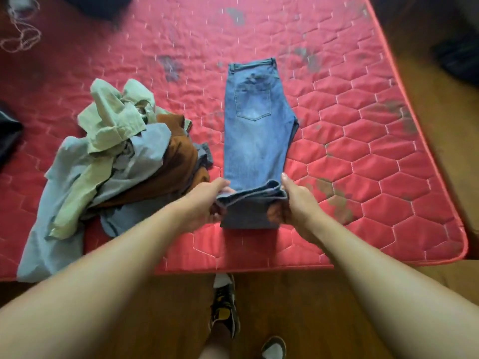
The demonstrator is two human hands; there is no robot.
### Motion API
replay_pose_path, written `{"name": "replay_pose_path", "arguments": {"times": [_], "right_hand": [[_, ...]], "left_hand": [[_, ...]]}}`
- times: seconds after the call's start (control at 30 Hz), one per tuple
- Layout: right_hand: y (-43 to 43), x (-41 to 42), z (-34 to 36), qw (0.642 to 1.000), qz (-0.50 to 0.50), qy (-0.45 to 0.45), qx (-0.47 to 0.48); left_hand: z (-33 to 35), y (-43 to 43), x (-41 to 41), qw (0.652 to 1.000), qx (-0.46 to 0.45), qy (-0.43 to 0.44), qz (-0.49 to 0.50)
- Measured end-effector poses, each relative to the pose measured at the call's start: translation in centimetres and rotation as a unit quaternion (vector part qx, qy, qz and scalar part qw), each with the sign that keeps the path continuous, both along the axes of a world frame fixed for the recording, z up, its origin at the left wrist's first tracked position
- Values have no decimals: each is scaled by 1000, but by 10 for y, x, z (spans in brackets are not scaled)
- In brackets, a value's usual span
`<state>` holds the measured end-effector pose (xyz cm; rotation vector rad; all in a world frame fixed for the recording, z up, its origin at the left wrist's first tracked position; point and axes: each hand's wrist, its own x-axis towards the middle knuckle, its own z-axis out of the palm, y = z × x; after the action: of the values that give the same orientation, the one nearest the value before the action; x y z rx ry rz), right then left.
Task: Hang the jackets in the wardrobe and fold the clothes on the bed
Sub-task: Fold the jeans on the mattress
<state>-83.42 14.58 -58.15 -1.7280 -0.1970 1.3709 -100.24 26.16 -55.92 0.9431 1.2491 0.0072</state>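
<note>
Jeans [255,130] are laid flat, centre frame, on the red bed [363,141], waistband farthest away. The rolled lower end is gripped at either edge by the left hand [207,203] and right hand [295,200], likely so the fold stays square. Unfolded clothes [116,161] are heaped centre left.

A red quilted mattress [337,151] with grey stains spreads under and beyond the fingers [220,184]; brown wooden floor [337,307] lies nearer and rightward.
</note>
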Motion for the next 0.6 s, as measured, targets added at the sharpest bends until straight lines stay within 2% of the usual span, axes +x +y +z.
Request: {"name": "replay_pose_path", "arguments": {"times": [0.13, 0.2, 0.27, 0.33, 0.37, 0.43, 0.6], "right_hand": [[109, 60, 24, 999, -5, -15, 51], [147, 87, 2, 997, -16, -62, 40], [157, 101, -40, 989, -9, -142, -29], [144, 94, -89, 974, 38, -198, -108], [134, 84, -107, 968, 69, -197, -139], [113, 62, -130, 966, 100, -166, -169], [98, 54, -155, 980, 64, -85, -169]], "left_hand": [[13, 120, 65, 994, 92, -47, 42], [-15, 164, 80, 987, 158, -3, 16], [-61, 176, 81, 978, 197, 52, -47], [-106, 159, 70, 974, 184, 77, -111], [-125, 145, 63, 976, 158, 83, -126], [-150, 121, 49, 980, 118, 93, -128], [-173, 99, 36, 985, 97, 119, -76]]}}
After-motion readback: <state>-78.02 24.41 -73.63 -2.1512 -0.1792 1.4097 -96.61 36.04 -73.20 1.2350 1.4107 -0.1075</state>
